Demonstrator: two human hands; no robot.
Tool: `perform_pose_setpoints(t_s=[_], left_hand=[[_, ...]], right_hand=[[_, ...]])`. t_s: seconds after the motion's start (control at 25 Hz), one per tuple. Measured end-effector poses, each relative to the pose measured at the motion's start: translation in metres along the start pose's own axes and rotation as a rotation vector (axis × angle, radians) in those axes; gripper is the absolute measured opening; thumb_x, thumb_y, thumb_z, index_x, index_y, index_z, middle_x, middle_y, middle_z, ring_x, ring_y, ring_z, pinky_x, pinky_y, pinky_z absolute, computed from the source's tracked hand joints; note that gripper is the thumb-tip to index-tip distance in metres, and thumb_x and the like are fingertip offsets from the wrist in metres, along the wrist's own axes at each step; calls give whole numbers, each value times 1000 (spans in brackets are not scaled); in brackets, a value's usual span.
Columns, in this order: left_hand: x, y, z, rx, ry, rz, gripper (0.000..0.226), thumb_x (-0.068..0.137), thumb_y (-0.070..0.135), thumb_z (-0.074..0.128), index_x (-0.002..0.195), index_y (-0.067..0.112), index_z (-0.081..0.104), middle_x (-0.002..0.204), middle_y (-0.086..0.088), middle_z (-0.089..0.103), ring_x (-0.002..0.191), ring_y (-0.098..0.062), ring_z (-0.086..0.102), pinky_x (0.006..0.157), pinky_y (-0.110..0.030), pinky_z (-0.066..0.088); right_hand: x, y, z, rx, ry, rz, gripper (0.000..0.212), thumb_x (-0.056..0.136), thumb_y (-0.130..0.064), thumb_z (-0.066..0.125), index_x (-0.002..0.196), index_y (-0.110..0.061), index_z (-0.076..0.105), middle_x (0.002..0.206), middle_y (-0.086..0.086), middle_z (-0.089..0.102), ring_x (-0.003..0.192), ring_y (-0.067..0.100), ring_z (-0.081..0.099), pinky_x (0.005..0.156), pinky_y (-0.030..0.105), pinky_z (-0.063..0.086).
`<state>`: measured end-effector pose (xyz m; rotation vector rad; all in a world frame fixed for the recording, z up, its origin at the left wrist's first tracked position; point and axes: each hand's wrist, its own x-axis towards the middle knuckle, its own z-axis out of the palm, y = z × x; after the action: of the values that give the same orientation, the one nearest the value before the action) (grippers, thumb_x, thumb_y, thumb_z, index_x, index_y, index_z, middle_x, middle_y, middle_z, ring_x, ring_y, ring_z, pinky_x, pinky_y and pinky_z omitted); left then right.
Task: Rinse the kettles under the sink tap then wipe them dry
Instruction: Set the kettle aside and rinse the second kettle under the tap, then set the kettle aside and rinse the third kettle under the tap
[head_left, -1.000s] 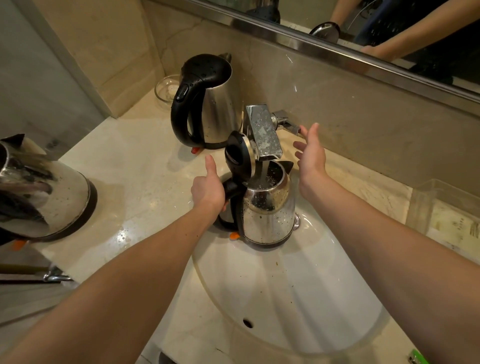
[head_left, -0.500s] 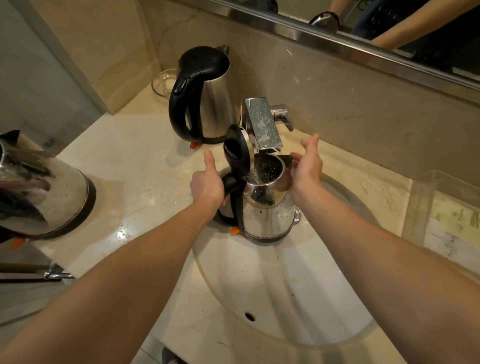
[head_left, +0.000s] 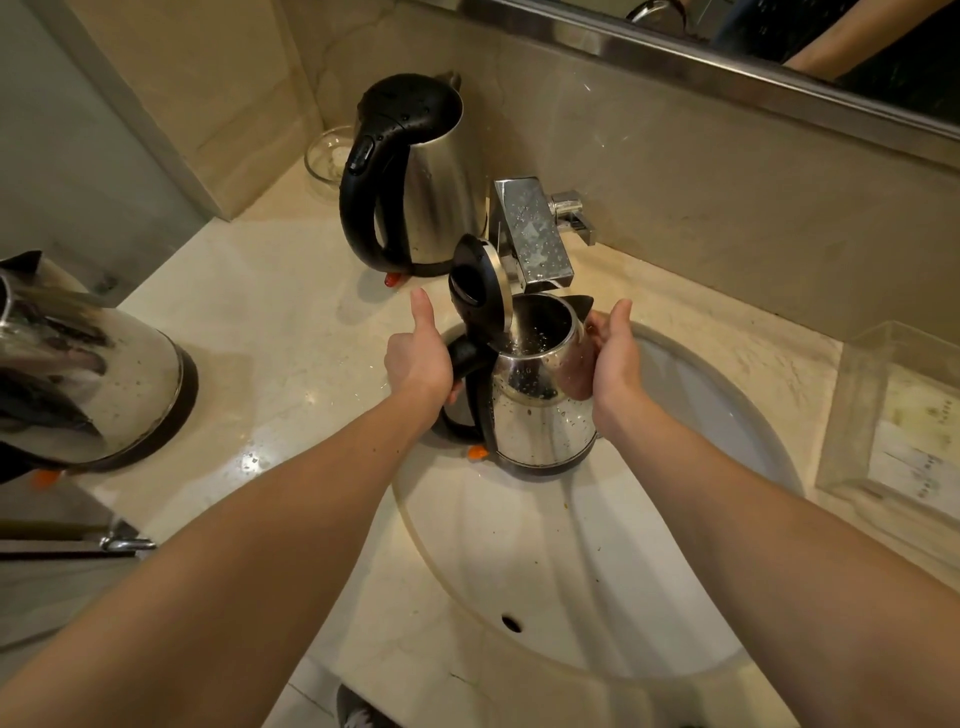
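Observation:
A small steel kettle (head_left: 540, 410) with its black lid (head_left: 475, 288) flipped up hangs over the back of the white basin (head_left: 597, 561), just below the chrome tap (head_left: 535, 234). My left hand (head_left: 418, 358) grips its black handle, thumb up. My right hand (head_left: 613, 358) presses against the kettle's right side near the spout. No water stream shows from the tap. A taller steel kettle (head_left: 415, 171) with a black handle stands shut on the counter behind. A third steel kettle (head_left: 88, 374) stands at the far left edge.
A small glass bowl (head_left: 327, 156) sits in the back corner beside the tall kettle. A clear plastic box (head_left: 898, 415) stands on the counter at the right. A mirror runs along the wall above. A chrome rail (head_left: 78, 543) juts out below the counter's left side.
My right hand came from the tap lever onto the kettle's right side. The water stream from the tap has stopped. My left hand kept its hold on the handle.

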<state>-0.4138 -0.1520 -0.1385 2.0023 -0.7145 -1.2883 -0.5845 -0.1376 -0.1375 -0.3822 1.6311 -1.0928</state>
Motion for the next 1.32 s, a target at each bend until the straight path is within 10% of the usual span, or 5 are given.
perform_pose_setpoints(t_s=[0.16, 0.52, 0.92, 1.12, 1.32], left_hand=[[-3, -2, -2, -45, -49, -14, 76, 95, 78, 23, 110, 10, 54, 84, -9, 59, 62, -22, 54, 42, -26, 42], [-31, -13, -23, -50, -85, -5, 71, 98, 73, 27, 119, 11, 55, 92, -12, 64, 75, -22, 61, 59, -32, 51], [-84, 31, -84, -124, -121, 126, 82, 97, 74, 28, 123, 4, 62, 72, -8, 55, 54, -21, 53, 46, -29, 43], [-91, 43, -137, -174, -63, 142, 69, 95, 76, 29, 81, 12, 49, 78, -11, 55, 55, -22, 51, 49, -32, 43], [-80, 44, -197, -262, 70, 131, 66, 96, 74, 32, 85, 10, 46, 76, -9, 49, 57, -23, 48, 48, -32, 41]], right_hand=[[-6, -1, 8, 38, 25, 34, 52, 97, -69, 27, 88, -33, 63, 82, -10, 64, 87, 13, 61, 81, 33, 49], [-34, 17, -2, 41, 80, 4, 65, 94, -74, 24, 119, -32, 66, 101, -8, 71, 91, 12, 64, 58, 30, 44], [-111, -28, 13, 69, 70, -118, 65, 98, -69, 22, 116, -29, 71, 101, -9, 75, 96, 10, 67, 62, 26, 47], [-137, -36, 51, 41, -11, -231, 64, 99, -65, 22, 113, -28, 73, 110, -6, 74, 110, 14, 62, 95, 36, 43], [-155, -39, 117, -7, -155, -185, 65, 98, -68, 26, 138, -28, 58, 132, -6, 63, 124, 16, 53, 109, 40, 36]])
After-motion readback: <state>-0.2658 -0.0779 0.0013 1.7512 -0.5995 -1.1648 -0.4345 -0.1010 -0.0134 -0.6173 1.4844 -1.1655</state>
